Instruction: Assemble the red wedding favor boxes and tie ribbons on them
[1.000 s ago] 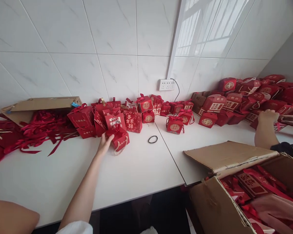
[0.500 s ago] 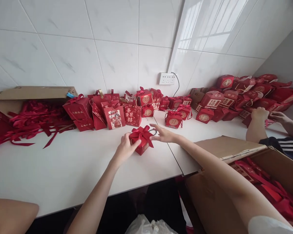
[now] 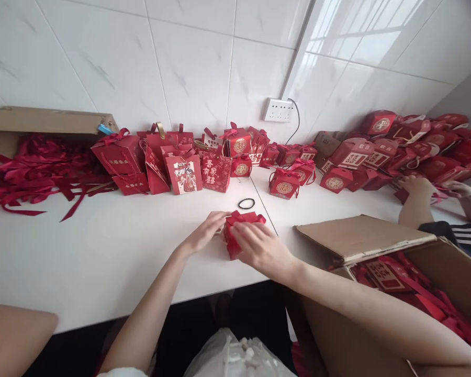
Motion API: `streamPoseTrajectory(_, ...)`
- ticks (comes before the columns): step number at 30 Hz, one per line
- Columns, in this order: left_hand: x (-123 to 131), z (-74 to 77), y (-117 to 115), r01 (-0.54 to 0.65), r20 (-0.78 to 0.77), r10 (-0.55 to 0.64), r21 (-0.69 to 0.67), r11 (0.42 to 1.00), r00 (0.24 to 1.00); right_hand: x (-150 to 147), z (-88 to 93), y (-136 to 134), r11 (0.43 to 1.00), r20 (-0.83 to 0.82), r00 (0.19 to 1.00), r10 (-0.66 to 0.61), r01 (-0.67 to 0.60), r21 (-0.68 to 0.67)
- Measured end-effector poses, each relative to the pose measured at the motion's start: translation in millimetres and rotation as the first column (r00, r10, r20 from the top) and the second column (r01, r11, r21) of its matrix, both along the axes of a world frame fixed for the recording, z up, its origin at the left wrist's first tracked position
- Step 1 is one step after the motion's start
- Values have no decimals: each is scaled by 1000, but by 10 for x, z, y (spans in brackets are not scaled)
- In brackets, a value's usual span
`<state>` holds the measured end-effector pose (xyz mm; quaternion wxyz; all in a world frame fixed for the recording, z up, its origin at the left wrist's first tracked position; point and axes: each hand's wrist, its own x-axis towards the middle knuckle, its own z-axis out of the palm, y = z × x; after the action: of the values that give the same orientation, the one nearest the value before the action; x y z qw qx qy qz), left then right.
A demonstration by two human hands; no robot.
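A small red gift box point(image 3: 231, 245) with a ribbon bow on top sits on the white table in front of me. My left hand point(image 3: 206, 232) is at the box's left side, fingertips against its edge. Across the front and top of the box lies my right hand point(image 3: 264, 250), its fingers curved over the bow and hiding much of it. Both hands are closed about the box. Just behind it, a black hair tie point(image 3: 246, 203) rests on the table, touched by neither hand.
Red gift boxes and bags point(image 3: 185, 174) line the wall, with more piled at right point(image 3: 412, 141). Red ribbons point(image 3: 51, 162) fill the left carton. An open cardboard box point(image 3: 367, 235) stands at my right. Another person's hands point(image 3: 418, 191) work beyond it; a bare limb shows lower left.
The black loop has left my right hand and now lies on the table. My right hand has come over the box's front and top. The box sits slightly nearer and turned.
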<state>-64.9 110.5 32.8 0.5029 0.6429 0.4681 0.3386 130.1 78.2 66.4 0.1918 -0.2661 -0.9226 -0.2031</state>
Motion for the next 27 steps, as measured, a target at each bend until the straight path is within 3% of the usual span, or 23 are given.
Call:
streamPoseTrajectory(4,248,29,-7,-71,-42,75,75,995,996,-50,-106,-20,973,43,984,172,-177,148)
streamPoseTrajectory(7,402,-32,-44,-51,-1,51,75,996,999,60,-74,-11,960,60,964,258,-263,93)
streamPoseTrajectory(12,465,-138,-20,9,58,-16,107,994,998,262,-20,-20,892,92,888,450,-452,0)
streamPoseTrajectory(15,431,-128,-7,-44,32,38,215,976,999,343,19,-64,882,35,882,471,-468,-58)
streamPoseTrajectory(17,406,-105,-22,-87,-23,97,280,956,995,394,84,-68,871,-97,881,463,-473,-132)
streamPoseTrajectory(19,393,-83,-49,-100,-78,129,301,948,989,440,157,-16,895,-272,907,321,-384,-226)
streamPoseTrajectory(21,395,-68,-79,-109,-92,144,314,943,985,466,197,95,916,-387,921,35,-184,-357)
streamPoseTrajectory(22,402,-61,-95,-123,-88,159,324,938,983,467,198,163,894,-405,907,-112,-87,-440)
streamPoseTrajectory(24,419,-43,-129,-189,-85,234,361,913,968,450,169,291,767,-375,863,-338,21,-642)
streamPoseTrajectory(27,437,1,-197,-308,-120,377,382,872,918,409,115,379,461,-266,813,-519,4,-887)
